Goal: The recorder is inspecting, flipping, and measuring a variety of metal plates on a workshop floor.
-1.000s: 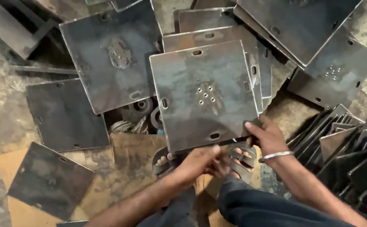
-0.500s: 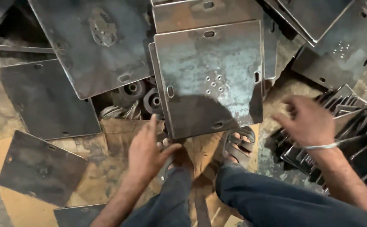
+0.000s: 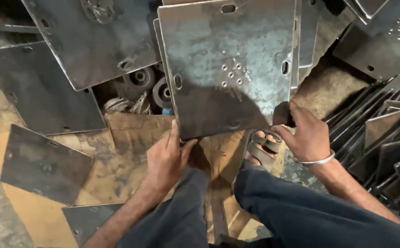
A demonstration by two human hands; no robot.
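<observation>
A square grey steel plate with slots near its edges and a cluster of small holes in the middle lies on top of a pile of similar plates. My left hand grips its lower left corner, fingers on the top face and thumb under the edge. At the lower right corner, my right hand, with a metal bangle on the wrist, closes around the plate's edge. My knees in dark blue trousers are just below the plate.
More steel plates lie overlapping at the left and top. A row of plates standing on edge fills the right. Black wheels sit in a gap left of the held plate. Stained cardboard covers the floor; my sandalled foot rests on it.
Both hands have come in to the plate's lower corners: the left moved up onto its left corner, the right swung in from the right. The view has drawn closer.
</observation>
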